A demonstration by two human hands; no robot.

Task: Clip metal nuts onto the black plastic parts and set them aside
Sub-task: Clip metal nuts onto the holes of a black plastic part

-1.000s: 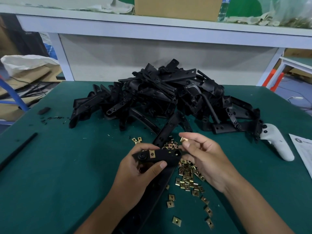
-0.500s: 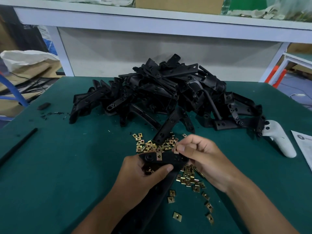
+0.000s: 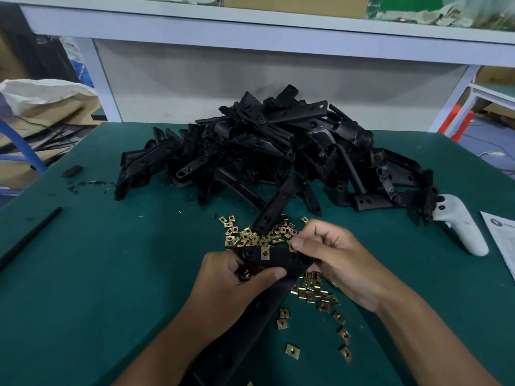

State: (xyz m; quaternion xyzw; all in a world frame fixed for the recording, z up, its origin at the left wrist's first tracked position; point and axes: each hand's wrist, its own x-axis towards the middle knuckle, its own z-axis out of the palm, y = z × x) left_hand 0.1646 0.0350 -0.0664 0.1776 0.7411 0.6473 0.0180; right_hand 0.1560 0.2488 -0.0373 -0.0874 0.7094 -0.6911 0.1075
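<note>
Left hand (image 3: pixel 237 277) grips part (image 3: pixel 276 260) steady; right hand (image 3: pixel 331 254) fingers (image 3: pixel 302 242) pinch nut at part's end, likely for clipping.

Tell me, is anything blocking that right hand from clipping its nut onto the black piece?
Nothing visible does. The right hand pinches at the right end of the black plastic part, which the left hand holds. One metal nut already sits clipped further left, clear of that end. The nut being fitted is hidden by the fingertips.

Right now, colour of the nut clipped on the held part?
Brass-gold nut, on the black part; head view.
</note>
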